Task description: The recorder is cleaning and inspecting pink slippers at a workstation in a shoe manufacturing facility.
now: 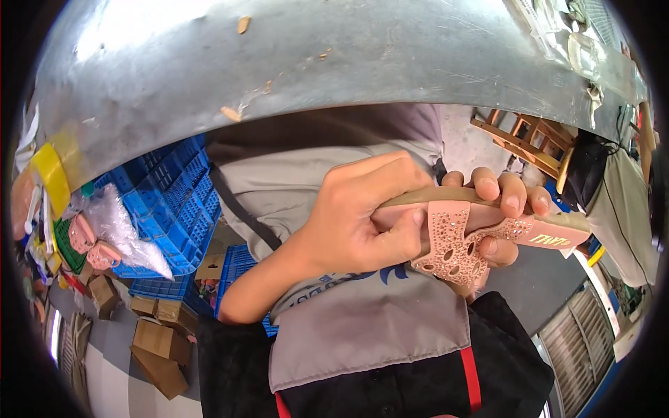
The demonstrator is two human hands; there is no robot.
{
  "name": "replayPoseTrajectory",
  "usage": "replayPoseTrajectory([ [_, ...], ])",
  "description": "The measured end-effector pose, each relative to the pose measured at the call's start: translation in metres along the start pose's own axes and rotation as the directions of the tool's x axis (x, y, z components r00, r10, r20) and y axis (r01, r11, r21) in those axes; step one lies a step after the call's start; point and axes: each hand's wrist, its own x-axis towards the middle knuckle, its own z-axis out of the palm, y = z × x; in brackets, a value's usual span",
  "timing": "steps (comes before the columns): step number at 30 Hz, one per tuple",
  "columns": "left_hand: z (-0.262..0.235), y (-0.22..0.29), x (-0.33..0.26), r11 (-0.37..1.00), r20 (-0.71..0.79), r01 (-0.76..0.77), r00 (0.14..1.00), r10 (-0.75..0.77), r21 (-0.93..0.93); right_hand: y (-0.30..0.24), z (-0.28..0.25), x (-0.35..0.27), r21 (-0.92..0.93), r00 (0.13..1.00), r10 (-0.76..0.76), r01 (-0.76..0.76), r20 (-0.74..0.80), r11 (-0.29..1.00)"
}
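Observation:
A pink slide sandal (449, 233) is held up between both my hands, over my lap and in front of the grey apron. Its wide strap has small shiny studs and leaf-shaped cut-outs. Gold lettering marks the insole at the right end. My left hand (373, 216) is closed around the left end, its thumb pressed near the strap. From behind, my right hand (505, 191) wraps the sole, several fingertips showing over the upper edge and another digit below the strap. The sandal hides most of the right palm.
A metal worktable (279, 63) with scraps on it spans the far side. Blue crates (174, 209) at left carry a plastic bag (129, 226) and more pink sandals (94, 240). Cardboard boxes (162, 341) sit on the floor. A wooden rack (526, 143) stands at right.

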Motion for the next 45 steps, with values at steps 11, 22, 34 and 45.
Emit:
replayPoseTrajectory([
  [11, -0.011, -0.005, -0.016, 0.992, -0.037, 0.125, 0.991, -0.126, -0.024, -0.012, -0.007, -0.015, -0.069, 0.968, 0.236, -0.242, -0.083, 0.968],
  [22, -0.012, -0.015, -0.025, 0.97, -0.079, 0.214, 0.971, -0.224, -0.119, 0.01, -0.011, -0.021, 0.161, 0.979, 0.191, -0.177, -0.071, 0.971],
  [34, -0.038, 0.009, -0.024, 0.981, -0.03, 0.123, 0.992, -0.12, 0.151, -0.015, -0.04, -0.035, 0.498, 0.821, 0.355, -0.101, -0.447, 0.861],
  [45, -0.067, 0.111, 0.014, 0.983, -0.358, 0.113, 0.932, -0.054, 0.147, -0.023, -0.033, -0.029, -0.552, 0.637, 0.769, -0.657, -0.044, 0.513],
])
